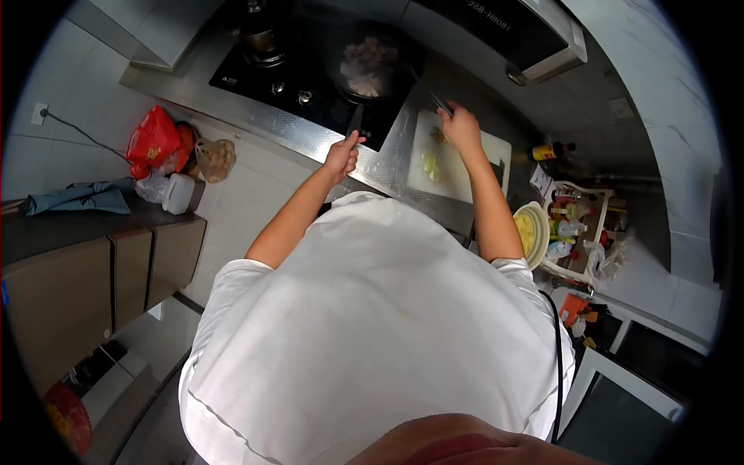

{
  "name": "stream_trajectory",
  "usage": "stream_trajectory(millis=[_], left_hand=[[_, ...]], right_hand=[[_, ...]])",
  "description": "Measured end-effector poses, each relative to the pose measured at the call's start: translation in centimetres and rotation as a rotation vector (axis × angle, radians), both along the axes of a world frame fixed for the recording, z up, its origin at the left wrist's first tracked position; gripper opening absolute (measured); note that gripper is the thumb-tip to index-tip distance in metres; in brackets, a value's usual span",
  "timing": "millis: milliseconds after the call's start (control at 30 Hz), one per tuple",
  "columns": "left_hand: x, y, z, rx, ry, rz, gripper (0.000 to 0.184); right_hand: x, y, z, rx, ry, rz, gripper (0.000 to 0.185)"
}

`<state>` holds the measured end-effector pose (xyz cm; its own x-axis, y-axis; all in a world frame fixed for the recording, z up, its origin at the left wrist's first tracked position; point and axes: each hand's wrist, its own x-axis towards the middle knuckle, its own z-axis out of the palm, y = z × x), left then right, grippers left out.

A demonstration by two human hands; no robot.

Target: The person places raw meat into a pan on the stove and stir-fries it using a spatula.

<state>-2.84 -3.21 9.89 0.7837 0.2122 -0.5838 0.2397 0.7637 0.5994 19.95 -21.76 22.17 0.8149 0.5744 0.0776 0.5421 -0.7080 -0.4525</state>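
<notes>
My left hand (342, 159) is closed around the dark handle of a frying pan (355, 120) on the black cooktop. Pieces of pale, browning meat (367, 63) lie in the pan under some steam. My right hand (462, 129) grips the dark handle of a spatula (441, 103), whose thin shaft points toward the pan's right side; its head is hard to make out. Below my right hand a white cutting board (457, 180) carries chopped green pieces (431, 165) and some brownish bits.
A pot (260, 43) stands on the left burner of the cooktop (310, 116). The range hood (504, 35) juts out at upper right. Right of me are a basket of yellow food (532, 232), a dark sauce bottle (552, 151) and a condiment rack (581, 232). Bags (155, 139) sit at left.
</notes>
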Motion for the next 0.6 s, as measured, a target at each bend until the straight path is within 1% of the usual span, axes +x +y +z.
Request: stream_trajectory(millis=[33,100,233,300,333,400,433,500,533,600], left_hand=[[-0.1,0.0,0.1,0.010,0.003,-0.007,0.043],[-0.2,-0.2,0.0,0.015,0.011,-0.014,0.042],[-0.1,-0.1,-0.3,0.021,0.015,-0.011,0.040],[-0.1,-0.2,-0.3,0.011,0.008,-0.018,0.040],[-0.1,-0.2,-0.1,0.024,0.006,-0.022,0.039],[-0.2,-0.4,0.1,0.038,0.006,-0.025,0.039],[-0.1,-0.4,0.1,0.049,0.009,-0.030,0.040],[0.1,-0.6,0.1,0.061,0.012,-0.030,0.040],[0.1,-0.7,0.3,0.074,0.026,-0.032,0.040],[0.2,-0.9,0.3,0.086,0.042,-0.031,0.040]], right_hand=[[0.5,-0.3,-0.3,0.002,-0.003,0.001,0.039],[0.8,-1.2,-1.1,0.064,0.083,-0.056,0.039],[1.9,-1.3,-1.5,0.024,0.077,-0.057,0.041],[2.7,-0.7,-1.4,-0.150,-0.047,-0.083,0.046],[3.0,-0.1,-0.7,-0.150,-0.047,-0.083,0.046],[4.0,1.4,1.2,-0.423,-0.128,0.032,0.041],[4.1,2.2,1.6,-0.423,-0.127,0.034,0.041],[4.3,3.9,2.5,-0.165,-0.304,-0.084,0.034],[5.2,5.4,3.8,-0.163,-0.304,-0.073,0.034],[7.1,8.5,6.6,-0.502,-0.171,0.029,0.033]])
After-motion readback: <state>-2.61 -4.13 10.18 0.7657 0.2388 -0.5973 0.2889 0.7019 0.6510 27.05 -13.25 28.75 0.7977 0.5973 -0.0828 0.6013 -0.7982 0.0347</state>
